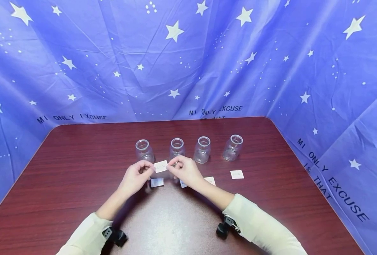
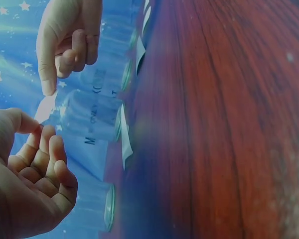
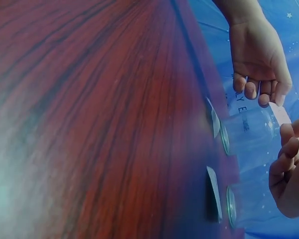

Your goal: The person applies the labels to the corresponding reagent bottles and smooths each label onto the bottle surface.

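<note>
Between both hands, a small white paper label (image 1: 161, 166) with faint writing is held up above the table. The left hand (image 1: 136, 177) pinches its left end between thumb and forefinger, and the right hand (image 1: 186, 173) pinches the right end. In the left wrist view the label (image 2: 46, 107) stretches between the fingertips of both hands. The right wrist view also shows the label (image 3: 280, 114) pinched at each end. Just behind the hands stand a clear glass jar (image 1: 145, 151) at the left and another glass jar (image 1: 177, 146), its lower part hidden by the right hand.
Two further glass jars, a middle one (image 1: 202, 150) and a right one (image 1: 232, 148), continue the row. More paper labels lie in front: one left (image 1: 157, 182), one partly behind the right hand (image 1: 183, 183), one (image 1: 210, 180) by the forearm, one right (image 1: 237, 174). A starry blue curtain (image 1: 137, 88) borders the table.
</note>
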`<state>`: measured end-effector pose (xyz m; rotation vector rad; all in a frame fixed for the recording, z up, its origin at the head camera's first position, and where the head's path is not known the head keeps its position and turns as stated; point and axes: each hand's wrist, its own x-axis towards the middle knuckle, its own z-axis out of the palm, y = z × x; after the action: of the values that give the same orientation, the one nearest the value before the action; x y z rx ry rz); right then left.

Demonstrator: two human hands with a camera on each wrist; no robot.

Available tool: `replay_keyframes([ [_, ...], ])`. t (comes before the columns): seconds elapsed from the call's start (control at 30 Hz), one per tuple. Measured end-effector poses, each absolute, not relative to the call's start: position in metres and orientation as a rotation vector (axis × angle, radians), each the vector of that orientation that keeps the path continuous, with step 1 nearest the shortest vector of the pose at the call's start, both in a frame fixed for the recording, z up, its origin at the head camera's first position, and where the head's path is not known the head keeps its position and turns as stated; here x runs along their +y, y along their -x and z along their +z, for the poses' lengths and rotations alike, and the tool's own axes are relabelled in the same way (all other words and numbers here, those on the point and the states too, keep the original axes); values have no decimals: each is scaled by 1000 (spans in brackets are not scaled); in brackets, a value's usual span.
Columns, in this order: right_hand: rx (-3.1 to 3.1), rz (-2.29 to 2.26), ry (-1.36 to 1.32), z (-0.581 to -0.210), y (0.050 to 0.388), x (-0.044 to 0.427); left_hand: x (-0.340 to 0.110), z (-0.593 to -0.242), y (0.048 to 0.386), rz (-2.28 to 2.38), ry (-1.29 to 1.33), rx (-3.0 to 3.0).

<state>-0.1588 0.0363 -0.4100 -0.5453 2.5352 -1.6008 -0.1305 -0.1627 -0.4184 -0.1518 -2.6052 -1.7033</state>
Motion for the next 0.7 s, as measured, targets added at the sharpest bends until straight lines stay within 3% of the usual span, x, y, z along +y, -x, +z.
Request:
replay_keyframes([
  [0.33, 2396, -1646, 444, -411, 162, 22, -176, -423, 134, -1639, 168, -2610],
  [0.7, 2419, -1636, 502, -413, 169, 7, -188, -428, 138, -1530, 184, -2601],
])
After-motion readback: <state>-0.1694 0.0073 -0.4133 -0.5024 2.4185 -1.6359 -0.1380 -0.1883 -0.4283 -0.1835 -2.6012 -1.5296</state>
